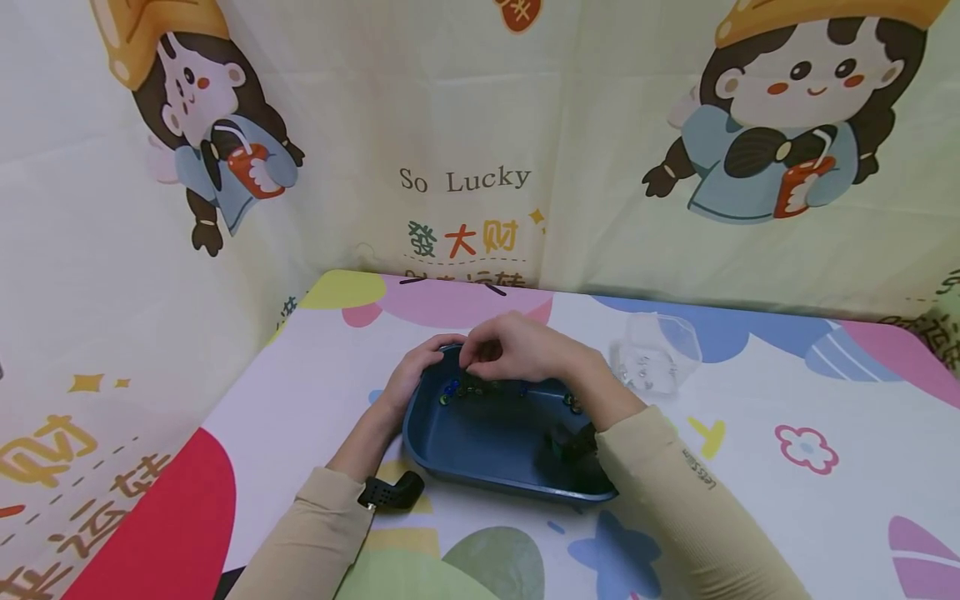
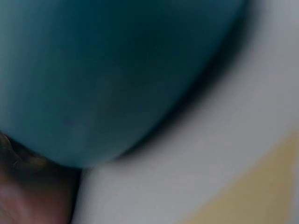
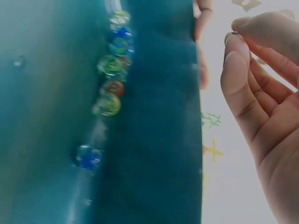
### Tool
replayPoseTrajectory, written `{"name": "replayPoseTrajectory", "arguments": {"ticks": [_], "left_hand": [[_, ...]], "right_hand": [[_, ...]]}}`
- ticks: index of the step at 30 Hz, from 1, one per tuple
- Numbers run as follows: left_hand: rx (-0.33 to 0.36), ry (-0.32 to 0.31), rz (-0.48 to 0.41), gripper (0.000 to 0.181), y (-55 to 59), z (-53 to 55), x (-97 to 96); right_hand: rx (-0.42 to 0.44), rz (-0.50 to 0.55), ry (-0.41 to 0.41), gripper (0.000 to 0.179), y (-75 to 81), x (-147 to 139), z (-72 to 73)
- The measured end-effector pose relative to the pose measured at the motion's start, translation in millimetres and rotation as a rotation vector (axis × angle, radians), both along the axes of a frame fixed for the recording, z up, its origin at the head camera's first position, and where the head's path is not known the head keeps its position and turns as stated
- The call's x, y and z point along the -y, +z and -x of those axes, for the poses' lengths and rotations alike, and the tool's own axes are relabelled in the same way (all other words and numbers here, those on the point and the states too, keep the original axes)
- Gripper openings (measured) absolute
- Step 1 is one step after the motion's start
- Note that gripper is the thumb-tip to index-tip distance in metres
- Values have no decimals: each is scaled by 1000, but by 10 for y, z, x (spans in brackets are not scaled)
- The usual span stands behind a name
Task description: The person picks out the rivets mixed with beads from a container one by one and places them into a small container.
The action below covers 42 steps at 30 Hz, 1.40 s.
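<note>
A dark blue tray (image 1: 480,446) with raised walls sits on the table in front of me. My left hand (image 1: 408,375) grips its far left corner, fingers over the rim. Above the far wall is my right hand (image 1: 517,346), thumb and fingertips pinched together. In the right wrist view a tiny dark-edged thing (image 3: 235,33) shows at the pinch; I cannot tell its kind. Glass marbles (image 3: 111,65) with blue, green, yellow and red swirls line the base of that wall, with a blue marble (image 3: 88,157) apart from them. A tiny clear bead (image 3: 19,61) lies on the tray floor.
A clear plastic box (image 1: 660,354) holding small clear pieces stands to the right, beyond the right forearm. The table carries a patterned cloth (image 1: 750,517). A printed curtain (image 1: 480,108) hangs behind it. A black wrist strap (image 1: 392,492) sits on the left wrist.
</note>
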<state>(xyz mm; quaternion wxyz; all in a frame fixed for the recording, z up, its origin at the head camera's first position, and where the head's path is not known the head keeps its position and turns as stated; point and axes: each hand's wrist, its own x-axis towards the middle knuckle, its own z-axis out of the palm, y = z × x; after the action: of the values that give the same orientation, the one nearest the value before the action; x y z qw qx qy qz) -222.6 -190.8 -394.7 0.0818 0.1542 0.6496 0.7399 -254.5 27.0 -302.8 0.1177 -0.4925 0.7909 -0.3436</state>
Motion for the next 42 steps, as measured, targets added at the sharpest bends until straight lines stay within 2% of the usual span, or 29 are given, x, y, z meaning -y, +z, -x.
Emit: {"name": "replayPoseTrajectory", "arguments": {"ticks": [7,11,16,22,28,42], "left_hand": [[-10,-38,-27,47,-13,14,-4],[-9,-48,-32,49,-14,11,-4],[4,-46,-37,49,-15,4,-7],[-13,-45,-32,49,-10,-1,-2],[-25,-54,-41,49,-6,-6,-7],[-15,-62,-52,48,-19,8,-11]], "right_hand": [[-8,108,-52,11,98,-143,42],[12,127,-104,11,157,-237,49],[80,145,-153,12,260,-366,31],[60,175,-182,13,338,-542,62],[40,186,-225,12,348,-756,90],[-4,148,-368,14,247,-1247,106]]}}
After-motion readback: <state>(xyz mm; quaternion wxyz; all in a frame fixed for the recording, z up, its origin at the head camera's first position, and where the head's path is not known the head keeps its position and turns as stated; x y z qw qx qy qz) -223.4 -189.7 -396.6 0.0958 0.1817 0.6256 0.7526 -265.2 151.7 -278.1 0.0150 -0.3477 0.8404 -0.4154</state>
